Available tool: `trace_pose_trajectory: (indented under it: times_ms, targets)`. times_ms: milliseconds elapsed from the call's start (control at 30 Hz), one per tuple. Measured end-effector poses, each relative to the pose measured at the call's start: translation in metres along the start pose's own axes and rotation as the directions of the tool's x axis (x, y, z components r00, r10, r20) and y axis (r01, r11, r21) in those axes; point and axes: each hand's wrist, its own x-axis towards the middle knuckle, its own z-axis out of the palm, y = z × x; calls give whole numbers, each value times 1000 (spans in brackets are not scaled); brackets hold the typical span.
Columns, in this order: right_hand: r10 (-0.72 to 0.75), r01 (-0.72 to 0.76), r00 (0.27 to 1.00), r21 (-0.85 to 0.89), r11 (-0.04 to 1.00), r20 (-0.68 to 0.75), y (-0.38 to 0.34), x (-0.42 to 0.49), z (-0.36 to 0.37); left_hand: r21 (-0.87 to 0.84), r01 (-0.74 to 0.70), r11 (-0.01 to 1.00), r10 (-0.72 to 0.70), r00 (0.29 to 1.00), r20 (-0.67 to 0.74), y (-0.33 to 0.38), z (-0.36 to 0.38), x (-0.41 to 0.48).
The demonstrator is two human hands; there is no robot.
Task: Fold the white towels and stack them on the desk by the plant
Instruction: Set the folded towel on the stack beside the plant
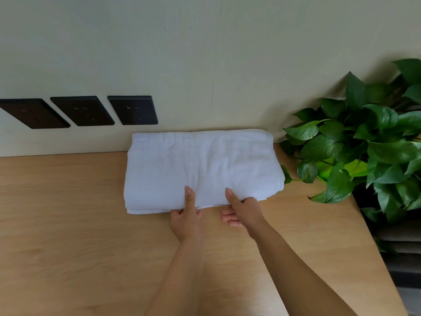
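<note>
A folded white towel (200,165) lies on the wooden desk (68,213), its far edge against the wall and its right end beside the green plant (355,147). My left hand (185,216) grips the towel's near edge, thumb on top and fingers tucked under it. My right hand (242,212) grips the same edge a little to the right, thumb on top, fingers curled below. Layered edges show at the towel's near left corner; I cannot tell whether that is one towel or more.
Three black wall sockets (132,110) sit on the pale wall to the left, above the desk. The desk's right edge runs diagonally past the plant, with a dark floor area (401,258) beyond it. Bare wood lies left of and in front of the towel.
</note>
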Motion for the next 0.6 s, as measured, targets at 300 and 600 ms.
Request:
trace_pose_trajectory:
  times_ms: [300, 600]
  targets:
    - [4, -4, 1000, 3, 1000, 14, 15, -11, 16, -309, 187, 932, -132, 973, 191, -6, -2, 4]
    - [-885, 715, 461, -615, 333, 57, -81, 6, 38, -329, 195, 924, -125, 967, 222, -10, -3, 2]
